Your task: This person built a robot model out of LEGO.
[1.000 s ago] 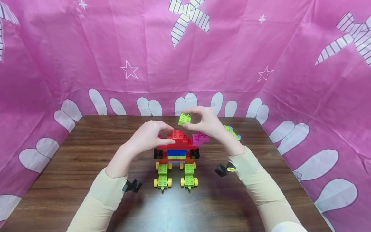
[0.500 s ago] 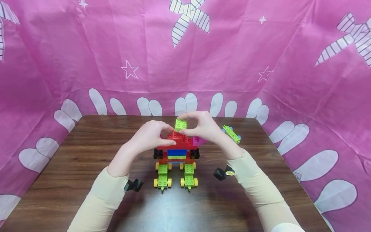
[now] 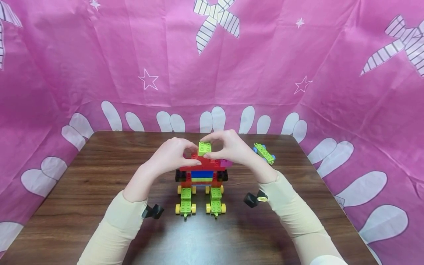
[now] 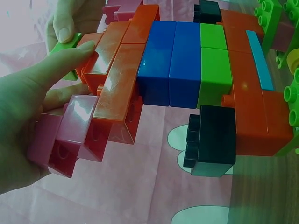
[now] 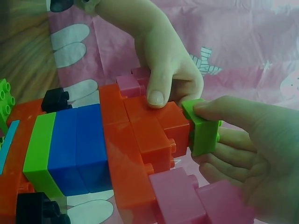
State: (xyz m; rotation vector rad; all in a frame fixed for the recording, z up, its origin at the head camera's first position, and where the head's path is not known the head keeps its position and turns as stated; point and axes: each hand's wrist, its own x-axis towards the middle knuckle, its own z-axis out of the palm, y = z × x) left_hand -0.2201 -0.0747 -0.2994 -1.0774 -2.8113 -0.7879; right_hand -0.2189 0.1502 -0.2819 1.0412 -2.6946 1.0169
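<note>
A lime green toy brick [image 3: 204,148] is pinched between the thumb and fingers of my right hand [image 3: 230,147]. It sits against the top red brick [image 5: 173,120] of a standing toy-brick figure; whether it is fully seated I cannot tell. My left hand [image 3: 170,154] grips the figure's upper red part, its thumb [image 5: 159,88] lying on a red brick. Blue bricks [image 3: 202,174] form the middle, with black bricks [image 4: 217,140] at the sides. Pink bricks [image 5: 175,191] step out from the upper part. Two lime green wheeled bases [image 3: 186,200] are at the bottom.
A lime green wheeled base with blue wheels [image 3: 264,153] lies at the back right of the brown wooden table [image 3: 109,162]. A pink patterned cloth [image 3: 258,66] hangs behind and at both sides. Black wrist-worn pieces [image 3: 153,211] stick out below each cuff.
My right hand has lowered the lime green brick, moving it slightly left onto the figure's red top. The left hand has kept its grip and stayed nearly still.
</note>
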